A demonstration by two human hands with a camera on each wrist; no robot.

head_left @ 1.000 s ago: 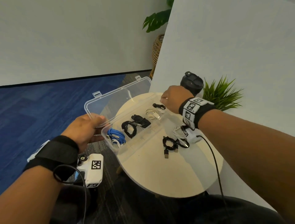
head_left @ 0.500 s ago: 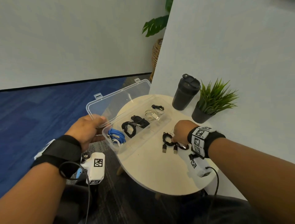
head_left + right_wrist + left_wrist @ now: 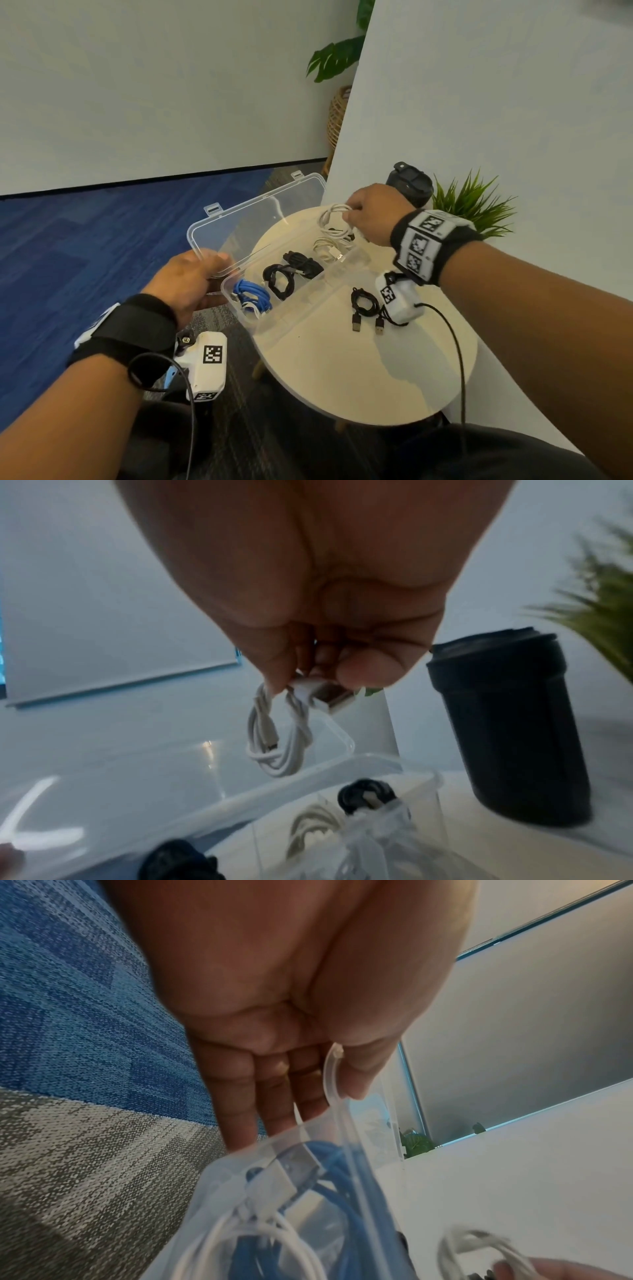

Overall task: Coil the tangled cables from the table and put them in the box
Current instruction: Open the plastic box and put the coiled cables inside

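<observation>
Hands at work: my left hand (image 3: 191,277) grips the open box (image 3: 310,291), already holding several coils, while my right hand (image 3: 371,214) pinches a white coiled cable (image 3: 330,216) above its far compartment; one black cable (image 3: 364,305) remains on the table (image 3: 359,377).

Looks like an office: blue-and-grey carpet tiles (image 3: 61,260), plain white partition panel (image 3: 479,102) at two o'clock, wicker-potted leafy plant (image 3: 339,113) at twelve.

We see even, soft indoor light in the head view, with a faint arm shadow on the table (image 3: 359,370). Straight wall edges bow toward the frame borders. Both wrist views are dimmer; the right one smears the plant (image 3: 603,593) and the box (image 3: 240,804) with motion blur.
</observation>
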